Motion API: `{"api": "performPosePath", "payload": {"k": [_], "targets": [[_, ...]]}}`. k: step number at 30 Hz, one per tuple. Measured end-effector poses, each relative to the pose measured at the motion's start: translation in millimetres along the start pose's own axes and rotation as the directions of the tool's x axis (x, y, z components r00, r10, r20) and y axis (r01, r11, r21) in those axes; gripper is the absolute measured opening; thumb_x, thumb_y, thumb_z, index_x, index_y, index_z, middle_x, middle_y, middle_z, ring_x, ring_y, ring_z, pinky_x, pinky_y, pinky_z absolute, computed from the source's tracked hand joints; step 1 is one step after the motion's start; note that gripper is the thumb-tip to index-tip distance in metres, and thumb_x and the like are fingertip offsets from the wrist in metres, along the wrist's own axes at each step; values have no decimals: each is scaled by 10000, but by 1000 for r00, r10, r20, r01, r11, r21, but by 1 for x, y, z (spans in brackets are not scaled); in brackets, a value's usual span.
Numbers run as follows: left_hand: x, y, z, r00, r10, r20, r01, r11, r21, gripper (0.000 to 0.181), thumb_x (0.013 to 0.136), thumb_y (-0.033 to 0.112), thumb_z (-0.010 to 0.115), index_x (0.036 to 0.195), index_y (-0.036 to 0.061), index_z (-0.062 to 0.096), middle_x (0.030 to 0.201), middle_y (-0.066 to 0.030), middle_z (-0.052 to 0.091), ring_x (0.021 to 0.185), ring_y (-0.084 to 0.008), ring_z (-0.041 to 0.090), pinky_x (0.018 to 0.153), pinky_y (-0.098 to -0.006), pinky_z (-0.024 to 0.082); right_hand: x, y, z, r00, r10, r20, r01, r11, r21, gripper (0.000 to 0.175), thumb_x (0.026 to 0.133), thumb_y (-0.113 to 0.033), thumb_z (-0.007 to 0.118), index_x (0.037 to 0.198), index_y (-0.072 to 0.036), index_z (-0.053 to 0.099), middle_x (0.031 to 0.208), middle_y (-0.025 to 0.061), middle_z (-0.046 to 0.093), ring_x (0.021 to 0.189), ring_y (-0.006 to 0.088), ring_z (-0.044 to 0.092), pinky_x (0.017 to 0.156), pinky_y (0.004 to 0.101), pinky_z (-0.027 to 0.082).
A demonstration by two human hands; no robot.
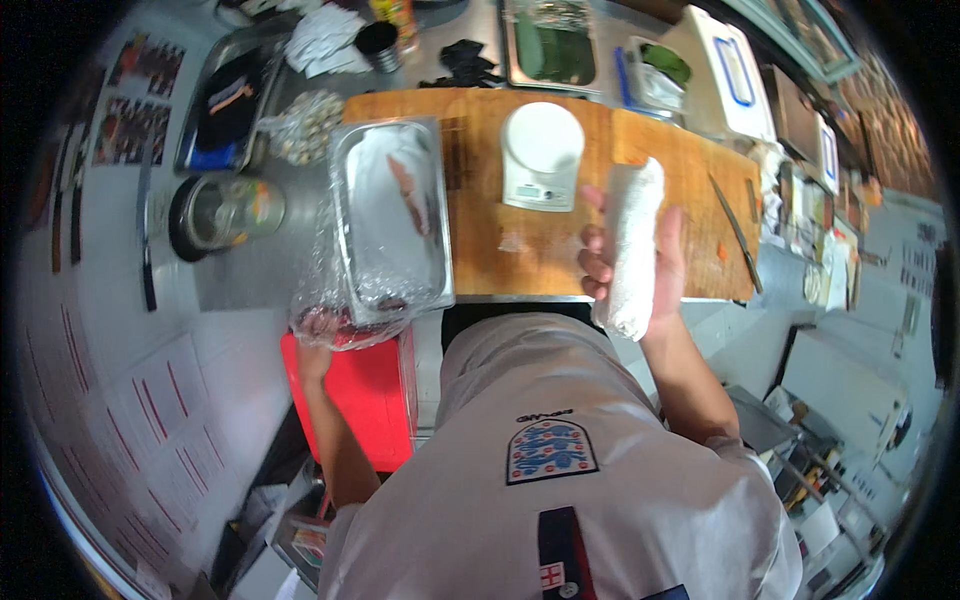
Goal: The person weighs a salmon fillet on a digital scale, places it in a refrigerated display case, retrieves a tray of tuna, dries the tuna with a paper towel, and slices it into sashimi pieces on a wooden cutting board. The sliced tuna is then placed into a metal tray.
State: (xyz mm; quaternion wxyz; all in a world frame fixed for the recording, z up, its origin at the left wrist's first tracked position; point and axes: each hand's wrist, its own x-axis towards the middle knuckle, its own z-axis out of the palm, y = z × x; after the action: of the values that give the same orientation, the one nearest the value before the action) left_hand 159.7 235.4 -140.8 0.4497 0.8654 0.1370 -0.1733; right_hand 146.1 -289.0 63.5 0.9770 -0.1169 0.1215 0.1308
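My right hand [664, 270] grips a white, cloth-like wrapped roll [631, 240], held lengthwise above the right part of a wooden cutting board [480, 255]. At the near left corner of a metal pan [445, 255], my left hand [319, 330] is partly covered by clear plastic film [319, 262]; its fingers are blurred under the film. White lining [375, 225] covers the pan's bottom, and a reddish-brown strip of what looks like fish or meat [409, 193] lies on it. Between the pan and the roll stands a white digital kitchen scale [541, 150] with a bare platform.
A long knife [735, 232] lies on the board's right side near orange scraps [721, 251]. Left of the pan are a glass jar [232, 210] on its side and a bag of pale round pieces [307, 127]. White lidded bins [720, 75] stand back right; a red box [360, 405] sits below.
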Motion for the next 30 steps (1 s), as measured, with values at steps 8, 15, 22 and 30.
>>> {"api": "performPosePath", "payload": {"k": [8,15,22,30], "targets": [[-85,214,16,933,243,-266,-304,927,-219,248,936,9,688,1183,4,704,1014,-56,715,911,-147,695,819,-274,548,16,-1,20,999,16,36,-3,948,-318,926,999,-768,364,1636,-110,228,1439,217,541,1192,376,631,947,546,537],[-100,365,165,756,638,142,-579,755,-307,832,830,219,890,1480,-44,442,1355,-208,569,1205,-329,623,992,-410,507,3,-13,7,988,-154,-27,78,638,-766,702,1034,-358,672,1603,-183,301,1448,119,540,1336,257,551,1125,443,452],[-134,359,231,633,754,178,-643,639,-422,539,949,158,747,1411,-25,539,1267,-184,673,1126,-315,690,963,-387,527,-31,-49,-56,988,39,-147,-115,823,-557,610,983,-326,710,1454,-20,472,1370,158,610,1253,295,626,1049,463,529],[8,243,191,866,287,-409,-193,947,257,335,914,232,769,1166,18,714,1054,-183,759,916,-342,748,824,-417,583,-28,-62,-87,868,37,-496,-308,824,-477,401,971,-250,716,1259,-21,557,1082,150,689,1051,327,718,890,491,598]]}}
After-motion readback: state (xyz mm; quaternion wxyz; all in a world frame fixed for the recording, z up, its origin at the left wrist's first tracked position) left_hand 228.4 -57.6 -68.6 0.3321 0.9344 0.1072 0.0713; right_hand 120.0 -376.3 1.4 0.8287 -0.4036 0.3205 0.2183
